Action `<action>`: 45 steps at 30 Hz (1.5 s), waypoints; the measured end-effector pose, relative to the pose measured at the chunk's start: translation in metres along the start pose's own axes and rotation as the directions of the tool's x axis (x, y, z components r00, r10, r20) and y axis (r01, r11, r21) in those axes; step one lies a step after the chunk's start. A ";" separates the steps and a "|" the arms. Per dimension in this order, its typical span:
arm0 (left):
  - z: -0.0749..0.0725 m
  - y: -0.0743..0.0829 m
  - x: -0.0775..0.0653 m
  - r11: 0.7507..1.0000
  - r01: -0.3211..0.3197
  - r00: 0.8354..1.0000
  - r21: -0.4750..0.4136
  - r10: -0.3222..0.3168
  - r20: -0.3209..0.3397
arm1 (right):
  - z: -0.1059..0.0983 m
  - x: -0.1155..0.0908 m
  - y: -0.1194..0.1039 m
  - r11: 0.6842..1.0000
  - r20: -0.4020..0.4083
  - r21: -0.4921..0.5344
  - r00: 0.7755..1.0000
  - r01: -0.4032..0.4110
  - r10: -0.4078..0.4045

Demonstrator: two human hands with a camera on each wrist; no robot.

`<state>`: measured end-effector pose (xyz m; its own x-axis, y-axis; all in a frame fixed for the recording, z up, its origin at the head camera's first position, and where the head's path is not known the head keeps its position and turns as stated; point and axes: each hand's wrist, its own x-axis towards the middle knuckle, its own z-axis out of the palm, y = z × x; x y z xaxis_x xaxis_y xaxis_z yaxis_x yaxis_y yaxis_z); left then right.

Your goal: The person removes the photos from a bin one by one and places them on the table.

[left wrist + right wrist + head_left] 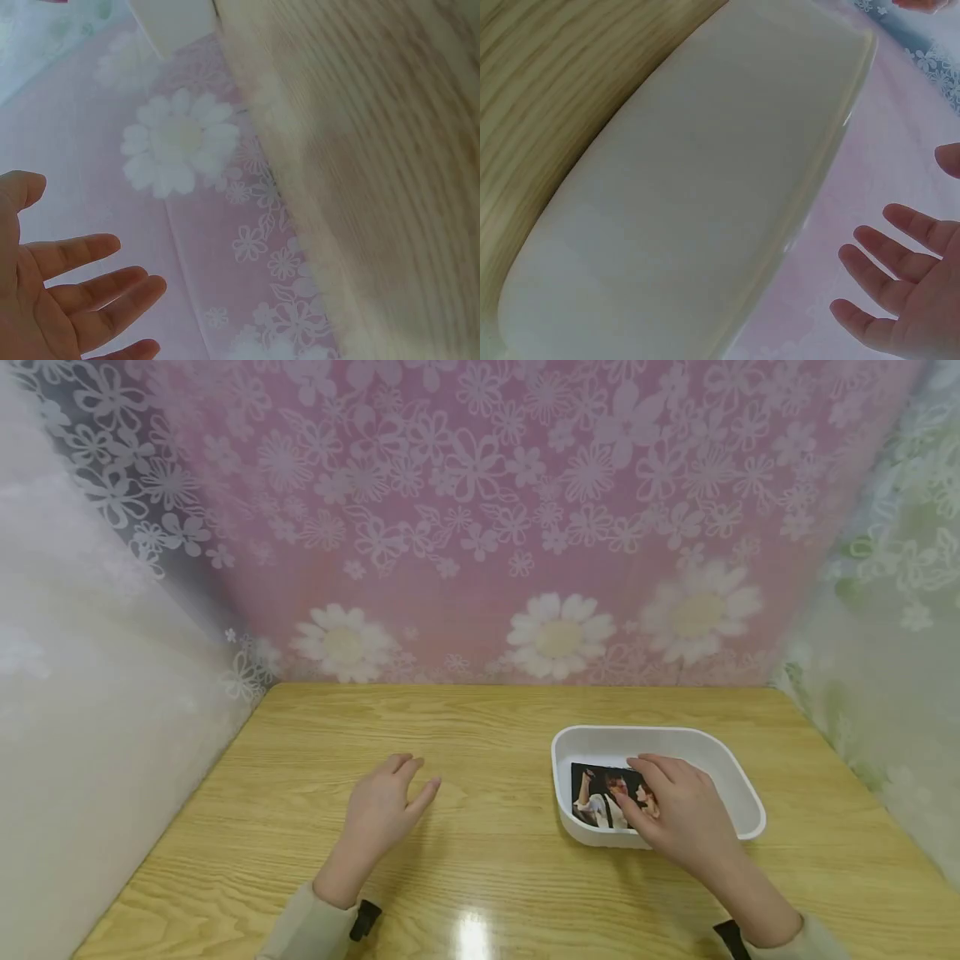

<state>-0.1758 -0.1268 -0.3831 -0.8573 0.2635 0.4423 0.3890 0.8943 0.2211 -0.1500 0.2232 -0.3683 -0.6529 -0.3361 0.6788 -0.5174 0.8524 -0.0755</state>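
Note:
A white plastic tub (738,781) with rounded corners stands on the right part of the table. Inside it lies a picture card (596,800) with a dark background and printed figures; part of the card is hidden behind my right hand (686,814). That hand hovers over the tub's front rim, and the right wrist view shows its fingers (885,289) spread with nothing between them. My left hand (378,810) is above the table, left of the tub. Its fingers (112,292) are apart and hold nothing in the left wrist view.
The wooden table (480,735) ends at a pink flowered backdrop (450,527). Pale patterned walls close off the left and right sides. Black straps (365,920) sit at both wrists, beside the light sleeves.

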 end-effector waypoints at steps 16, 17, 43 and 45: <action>0.008 0.006 0.003 0.997 -0.021 0.999 -0.068 0.023 0.035 | -0.009 -0.021 0.052 0.994 0.212 -0.052 0.972 -0.095 0.104; 0.009 0.007 0.004 0.997 -0.029 0.999 -0.074 0.032 0.035 | -0.009 -0.024 0.056 0.993 0.228 -0.051 0.967 -0.108 0.117; 0.055 0.114 0.099 0.920 -0.213 0.904 -0.328 0.313 0.292 | -0.013 -0.052 0.097 0.924 0.557 0.069 0.783 -0.376 0.277; 0.062 0.125 0.105 0.919 -0.234 0.885 -0.317 0.336 0.322 | -0.012 -0.052 0.098 0.926 0.558 0.071 0.784 -0.372 0.272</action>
<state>-0.2387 0.0351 -0.3632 -0.7367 0.6501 0.1863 0.6648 0.6458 0.3755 -0.1599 0.3287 -0.4022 -0.9613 -0.2552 0.1042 -0.2756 0.8853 -0.3745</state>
